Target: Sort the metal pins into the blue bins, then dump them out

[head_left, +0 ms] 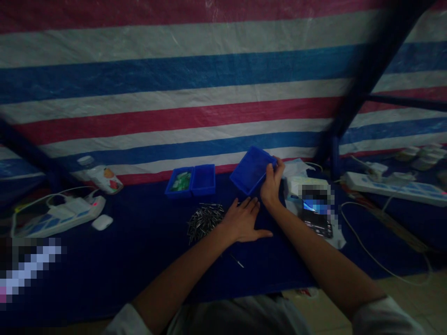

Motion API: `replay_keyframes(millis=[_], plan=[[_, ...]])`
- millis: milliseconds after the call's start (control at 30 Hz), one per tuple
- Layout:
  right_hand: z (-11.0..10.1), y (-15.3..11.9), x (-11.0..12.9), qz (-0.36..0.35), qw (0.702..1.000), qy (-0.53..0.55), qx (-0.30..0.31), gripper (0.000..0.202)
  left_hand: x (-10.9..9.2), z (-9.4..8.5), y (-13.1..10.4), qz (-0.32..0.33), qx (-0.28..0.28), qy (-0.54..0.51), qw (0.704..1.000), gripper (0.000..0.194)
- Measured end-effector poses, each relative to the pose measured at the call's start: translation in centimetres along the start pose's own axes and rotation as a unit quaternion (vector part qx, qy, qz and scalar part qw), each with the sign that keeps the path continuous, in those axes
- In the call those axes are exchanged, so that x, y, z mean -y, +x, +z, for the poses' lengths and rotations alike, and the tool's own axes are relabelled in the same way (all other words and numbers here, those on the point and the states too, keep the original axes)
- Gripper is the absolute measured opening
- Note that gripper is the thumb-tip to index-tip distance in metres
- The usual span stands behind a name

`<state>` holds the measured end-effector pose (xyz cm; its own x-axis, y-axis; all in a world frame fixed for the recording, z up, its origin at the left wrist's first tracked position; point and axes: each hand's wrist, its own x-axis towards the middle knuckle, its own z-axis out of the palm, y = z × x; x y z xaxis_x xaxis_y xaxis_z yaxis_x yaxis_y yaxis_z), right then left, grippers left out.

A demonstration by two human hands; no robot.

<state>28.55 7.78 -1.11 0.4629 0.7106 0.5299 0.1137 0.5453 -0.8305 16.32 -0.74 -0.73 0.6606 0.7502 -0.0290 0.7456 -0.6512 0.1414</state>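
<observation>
Blue tray (252, 170) gripped by right hand (271, 183); left hand (244, 220) flat, empty beside pins (204, 219).

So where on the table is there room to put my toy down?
Bare cloth lies between the white earbud case and the pile of metal pins, and along the near edge. It is crowded by the blue trays, both hands and the phone.

Power strip (59, 215), bottle (101, 176), phone (316, 215)
</observation>
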Motion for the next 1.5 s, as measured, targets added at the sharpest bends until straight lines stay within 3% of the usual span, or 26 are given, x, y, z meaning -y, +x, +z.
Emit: replay_keyframes(millis=[500, 667, 933, 1333, 1500], plan=[[-0.1, 0.0, 0.3, 0.002, 1.0, -0.005, 0.01, 0.044, 0.3, 0.0, -6.1, -0.001, -0.026, 0.001, 1.0, 0.101], [-0.2, -0.1, 0.4, 0.006, 1.0, -0.011, 0.016, 0.045, -0.4, 1.2, -7.0, -0.019, -0.054, -0.003, 0.998, 0.103], [-0.1, -0.3, 0.5, 0.018, 1.0, -0.001, 0.021, 0.045, -0.7, 2.1, -7.6, -0.021, -0.079, 0.022, 0.996, 0.086], [1.7, 0.4, -1.4, 0.2, 0.98, 0.016, 0.0, 0.05, 1.8, 1.3, -8.1, -0.032, -0.107, 0.066, 0.992, 0.06], [3.4, 1.2, -3.2, 0.299, 0.952, 0.012, 0.062, 0.044, 2.2, 1.1, -8.4, -0.04, -0.093, 0.055, 0.993, 0.059]])
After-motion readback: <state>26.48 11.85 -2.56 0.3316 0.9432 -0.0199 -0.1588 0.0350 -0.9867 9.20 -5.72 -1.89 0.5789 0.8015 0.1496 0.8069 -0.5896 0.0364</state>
